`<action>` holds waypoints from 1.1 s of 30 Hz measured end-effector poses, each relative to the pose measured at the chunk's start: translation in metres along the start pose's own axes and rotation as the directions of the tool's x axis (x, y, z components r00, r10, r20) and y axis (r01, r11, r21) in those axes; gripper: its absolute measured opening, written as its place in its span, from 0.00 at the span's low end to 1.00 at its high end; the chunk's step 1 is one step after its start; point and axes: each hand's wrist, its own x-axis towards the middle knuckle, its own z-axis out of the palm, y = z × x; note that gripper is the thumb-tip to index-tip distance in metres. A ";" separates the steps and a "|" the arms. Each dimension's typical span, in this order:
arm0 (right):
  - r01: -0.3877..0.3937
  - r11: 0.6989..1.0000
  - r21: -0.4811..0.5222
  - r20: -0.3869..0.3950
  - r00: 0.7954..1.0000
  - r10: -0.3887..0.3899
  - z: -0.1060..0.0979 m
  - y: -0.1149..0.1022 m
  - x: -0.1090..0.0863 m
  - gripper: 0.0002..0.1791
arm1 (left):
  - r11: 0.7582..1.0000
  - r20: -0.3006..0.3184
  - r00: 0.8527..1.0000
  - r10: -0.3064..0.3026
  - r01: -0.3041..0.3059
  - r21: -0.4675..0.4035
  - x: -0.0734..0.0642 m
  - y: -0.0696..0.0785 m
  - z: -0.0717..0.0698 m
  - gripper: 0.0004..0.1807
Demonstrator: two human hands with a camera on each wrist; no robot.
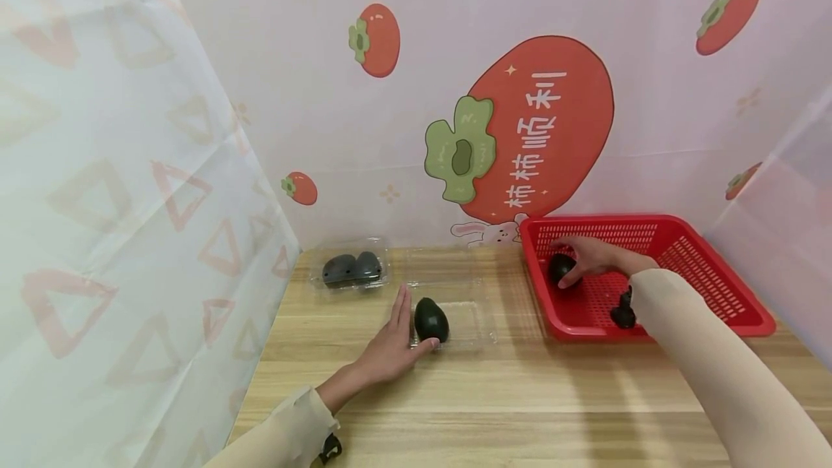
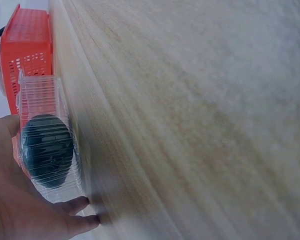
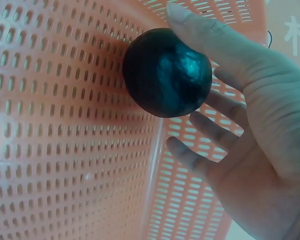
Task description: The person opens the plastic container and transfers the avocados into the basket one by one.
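Note:
In the head view, a dark avocado (image 1: 431, 321) lies in an open clear plastic clamshell box (image 1: 471, 323) on the table. My left hand (image 1: 388, 349) rests at the box's left front corner, fingers extended along its left side and thumb by its front edge. The left wrist view shows the avocado (image 2: 47, 150) through the ribbed box wall. Inside the red basket (image 1: 552, 309), my right hand (image 1: 588, 257) holds another avocado (image 1: 560, 269) near the left wall. In the right wrist view its thumb lies over this avocado (image 3: 165, 75), with fingers curved behind it.
A closed clear box (image 1: 354, 244) with two dark avocados (image 1: 340, 271) stands at the back left. The open box's lid (image 1: 438, 266) lies folded back towards the printed wall sheet (image 1: 325, 128). Wooden table (image 1: 507, 396) extends in front of the boxes and basket.

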 end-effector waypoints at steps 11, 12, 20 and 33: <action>0.028 0.995 -0.092 -0.075 0.997 -0.035 -0.004 -0.002 -0.008 0.55 | 1.000 0.003 1.000 -0.001 0.001 -0.010 -0.001 -0.001 0.000 0.62; 0.025 0.995 -0.099 -0.086 0.996 -0.033 -0.004 -0.003 -0.008 0.55 | 1.000 0.004 1.000 -0.001 0.001 -0.011 -0.001 -0.001 0.000 0.62; 0.056 0.992 -0.116 -0.134 0.988 -0.071 -0.009 -0.011 -0.012 0.57 | 1.000 0.012 1.000 -0.002 0.002 -0.007 0.000 -0.001 -0.001 0.62; 0.199 0.976 -0.084 -0.202 0.956 -0.213 -0.012 -0.026 -0.010 0.54 | 1.000 0.014 1.000 -0.001 0.001 -0.009 -0.001 0.000 -0.002 0.62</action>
